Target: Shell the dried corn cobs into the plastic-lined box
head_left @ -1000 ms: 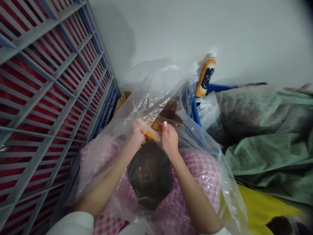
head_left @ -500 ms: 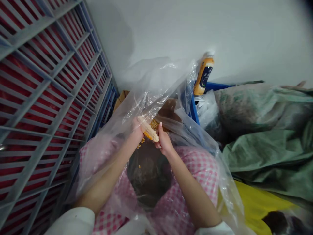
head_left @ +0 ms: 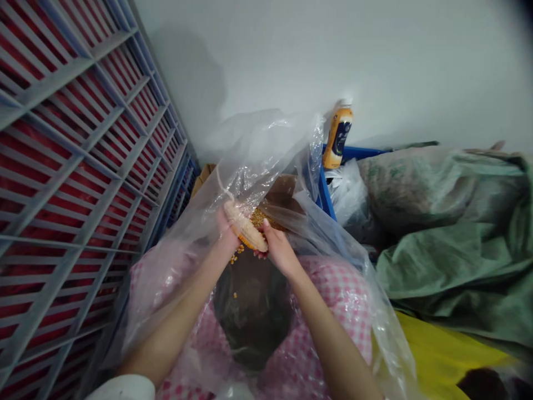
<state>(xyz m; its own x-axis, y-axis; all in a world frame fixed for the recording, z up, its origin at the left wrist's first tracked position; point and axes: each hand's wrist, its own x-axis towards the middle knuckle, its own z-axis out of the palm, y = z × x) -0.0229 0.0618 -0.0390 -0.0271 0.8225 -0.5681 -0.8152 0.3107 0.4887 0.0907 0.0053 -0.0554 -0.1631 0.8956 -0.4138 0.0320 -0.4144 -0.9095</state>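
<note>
Your left grip (head_left: pixel 228 230) is holding the corn cob (head_left: pixel 245 225), long axis slanting nearward and right; your right grip (head_left: pixel 278 245) is curling round its near end, kernels (head_left: pixel 259 215) lying beyond.

Clear plastic sheet (head_left: pixel 393 333) carrying loose corn kernels (head_left: pixel 236 255), center of the frame.
The sheet is spreading over pink-and-white checked cloth (head_left: pixel 343 294) at lower center and is rising in glossy, wrinkled folds toward the upper center. The loose kernels are lying in a small scatter just left of center; a single kernel (head_left: pixel 235 295) is lying apart, below them, over the dark middle of the sheet. Slightly higher, a denser heap of kernels (head_left: pixel 259 217) is lying beside brown cardboard (head_left: pixel 285 191); its immediate support is not showing clearly.
</note>
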